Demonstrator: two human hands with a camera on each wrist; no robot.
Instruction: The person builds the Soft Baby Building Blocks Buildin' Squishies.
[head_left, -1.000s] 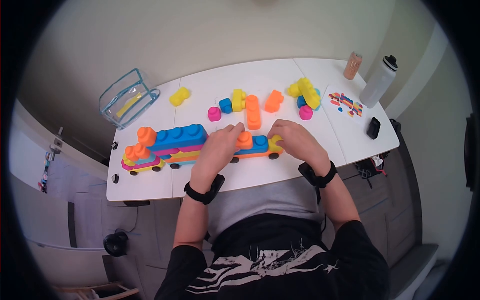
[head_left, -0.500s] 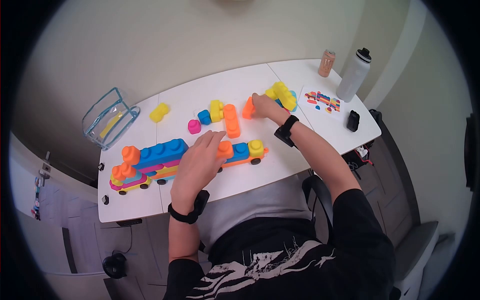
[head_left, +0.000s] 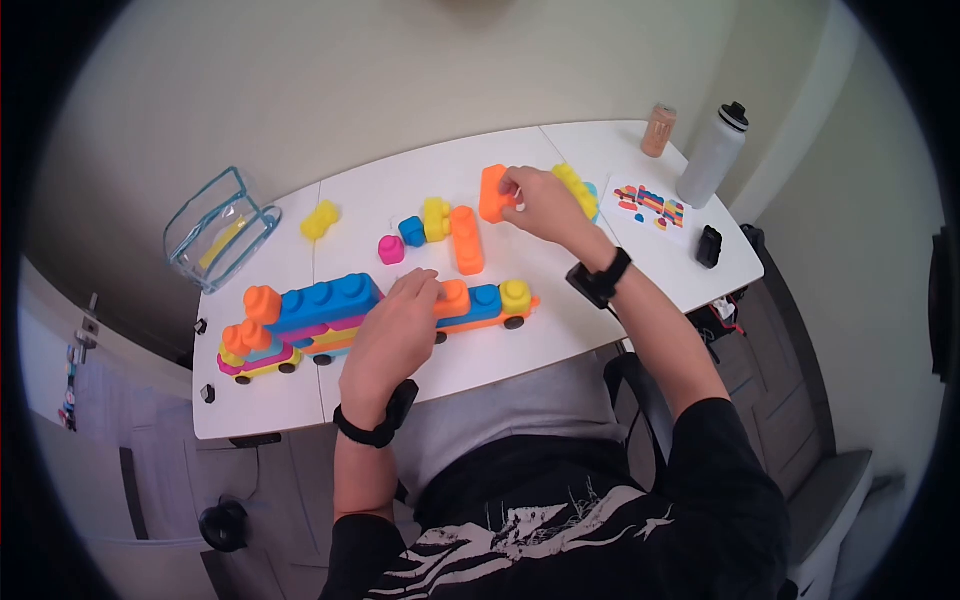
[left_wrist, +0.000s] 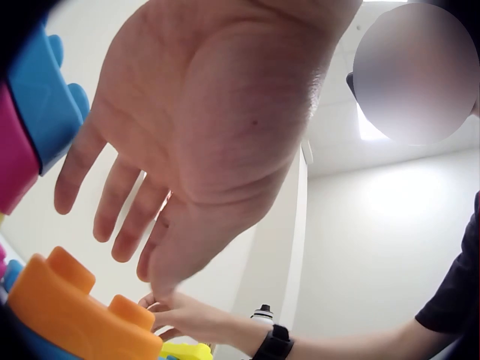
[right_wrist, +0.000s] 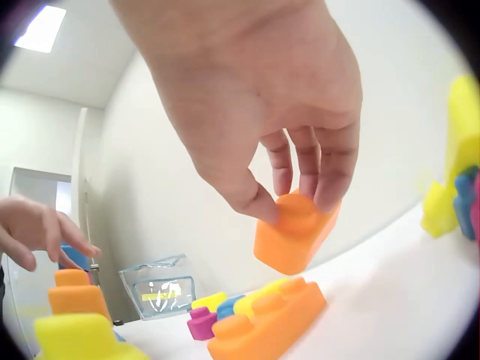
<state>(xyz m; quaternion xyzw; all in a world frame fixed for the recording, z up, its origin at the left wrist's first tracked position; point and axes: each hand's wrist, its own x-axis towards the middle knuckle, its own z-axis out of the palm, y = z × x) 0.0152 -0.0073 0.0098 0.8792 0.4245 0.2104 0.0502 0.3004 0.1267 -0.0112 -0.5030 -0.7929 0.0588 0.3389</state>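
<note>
My right hand (head_left: 550, 207) pinches an orange building block (right_wrist: 289, 244) by its stud, between thumb and fingertips. The block hangs above the white table, behind a long orange block (head_left: 466, 240). My left hand (head_left: 388, 328) hovers at the middle of a block train, its fingers loosely extended with nothing in them in the left wrist view. Beside it stand a tall stack topped by a long blue block (head_left: 325, 303) and, on the right, a wheeled car carrying an orange block (left_wrist: 79, 307), a blue block (head_left: 486, 298) and a yellow block (head_left: 515, 294). My left hand covers part of the train.
Loose pink (head_left: 391, 250), blue (head_left: 412, 231) and yellow (head_left: 437, 218) blocks lie behind the train. More yellow pieces (head_left: 574, 188) sit beyond my right hand. A picture sheet (head_left: 650, 210), bottle (head_left: 713, 160), can (head_left: 659, 131) and clear bag (head_left: 222, 230) stand around the edges.
My right hand left the yellow block on the train, reached to the back of the table and picked up the orange block there. My left hand stayed by the train.
</note>
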